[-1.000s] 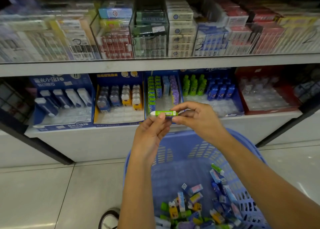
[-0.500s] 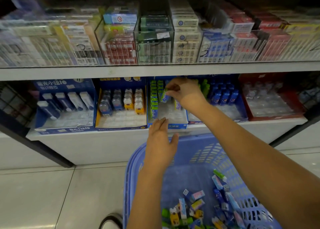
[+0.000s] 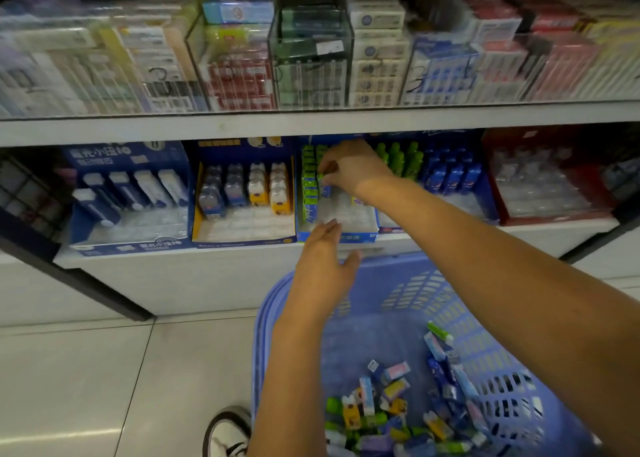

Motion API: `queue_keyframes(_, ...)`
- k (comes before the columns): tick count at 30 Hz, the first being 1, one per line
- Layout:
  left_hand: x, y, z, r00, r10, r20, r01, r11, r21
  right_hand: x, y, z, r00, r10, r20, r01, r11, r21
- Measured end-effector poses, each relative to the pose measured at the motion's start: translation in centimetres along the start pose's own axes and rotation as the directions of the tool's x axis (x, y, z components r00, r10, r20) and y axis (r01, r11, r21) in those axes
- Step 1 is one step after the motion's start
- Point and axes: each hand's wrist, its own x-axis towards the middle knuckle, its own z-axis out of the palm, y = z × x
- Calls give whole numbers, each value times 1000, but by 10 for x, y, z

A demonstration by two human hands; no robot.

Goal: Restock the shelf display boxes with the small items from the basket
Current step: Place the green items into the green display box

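Items (image 3: 388,408) are heaped in the basket (image 3: 259,321). Above its far rim the left hand (image 3: 323,266) is held spread, grasping nothing. Farther in, a green item (image 3: 319,179) is pinched by the right hand (image 3: 353,169) inside the box (image 3: 341,237), against the green row (image 3: 309,193).

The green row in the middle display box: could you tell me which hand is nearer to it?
Right. The right hand pinches the green row; the left hand hovers lower, before the box front.
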Motion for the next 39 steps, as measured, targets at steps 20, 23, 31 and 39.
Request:
queue_keyframes(20, -83, -107, 175, 748, -420, 515, 259, 898, 355, -212, 151, 224, 642, 291, 709, -313, 944, -104)
queue_keyframes(23, -87, -118, 184, 738, -488, 466, 278, 849, 449, -209, 154, 237, 653, 283, 703, -321, 943, -82)
queue_keyframes(31, -83, -118, 206, 681, -605, 412, 435, 787, 436, -205, 150, 262, 718, 229, 657, -205, 972, -114)
queue_keyframes(39, -56, -110, 180, 564, -643, 517, 809, 556, -191, -192, 153, 244, 709, 306, 635, -495, 858, 139)
